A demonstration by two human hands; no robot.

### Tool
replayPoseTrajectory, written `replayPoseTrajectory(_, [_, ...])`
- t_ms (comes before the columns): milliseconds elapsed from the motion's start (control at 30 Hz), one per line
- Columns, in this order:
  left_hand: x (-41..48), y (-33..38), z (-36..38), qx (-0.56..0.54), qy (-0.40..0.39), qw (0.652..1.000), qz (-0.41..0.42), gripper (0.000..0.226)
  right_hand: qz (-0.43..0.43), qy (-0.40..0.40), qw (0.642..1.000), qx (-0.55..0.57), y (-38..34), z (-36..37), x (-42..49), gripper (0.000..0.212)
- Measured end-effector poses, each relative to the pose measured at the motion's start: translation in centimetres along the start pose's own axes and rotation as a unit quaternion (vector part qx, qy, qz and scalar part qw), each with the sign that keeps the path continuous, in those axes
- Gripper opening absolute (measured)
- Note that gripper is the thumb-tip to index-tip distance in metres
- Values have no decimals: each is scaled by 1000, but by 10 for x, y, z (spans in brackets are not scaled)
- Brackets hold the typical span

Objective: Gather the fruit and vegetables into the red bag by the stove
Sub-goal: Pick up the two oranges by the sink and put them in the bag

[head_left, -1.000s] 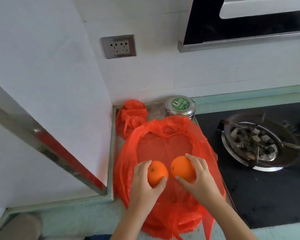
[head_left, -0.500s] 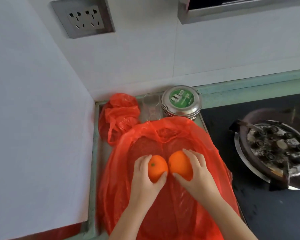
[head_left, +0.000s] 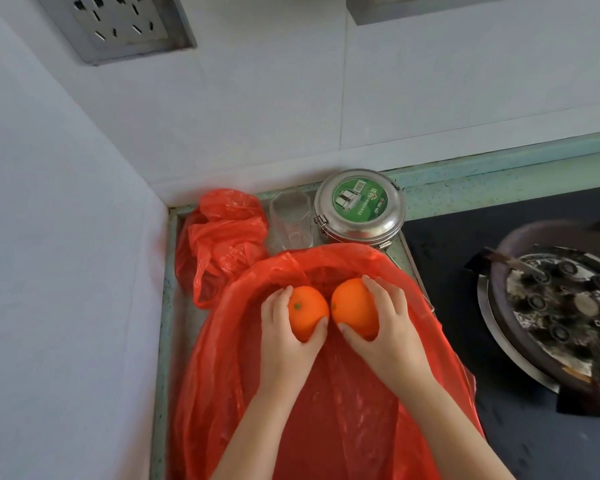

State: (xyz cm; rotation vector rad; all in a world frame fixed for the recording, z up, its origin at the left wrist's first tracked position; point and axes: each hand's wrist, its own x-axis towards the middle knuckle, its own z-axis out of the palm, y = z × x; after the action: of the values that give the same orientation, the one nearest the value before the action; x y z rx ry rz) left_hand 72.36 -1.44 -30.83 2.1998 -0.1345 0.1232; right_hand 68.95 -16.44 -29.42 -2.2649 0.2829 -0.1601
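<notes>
- Left hand (head_left: 284, 337) fingers grip one orange (head_left: 307, 311), right hand (head_left: 388, 334) fingers grip the other orange (head_left: 354, 306).
- The red bag (head_left: 343, 252) lies slack under the fingers, so once let go the fruit might roll out toward the stove (head_left: 465, 306).

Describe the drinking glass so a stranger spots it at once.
Start at the black stove; left of it, at the back wall, stands a steel tin with a green label. Between that tin and a crumpled red bag is the glass, the only clear thing.
</notes>
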Motion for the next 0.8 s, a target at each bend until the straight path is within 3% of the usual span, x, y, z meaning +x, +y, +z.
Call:
replayPoseTrajectory(467, [-13,10,-12,27,-32,999,11,79,-38,22,998,-40,-14,-12,-16,73])
replayPoseTrajectory(800, [-66,37,-56,139,11,981,132,60,-124,41,981,-143,-39,-34,-69,52])
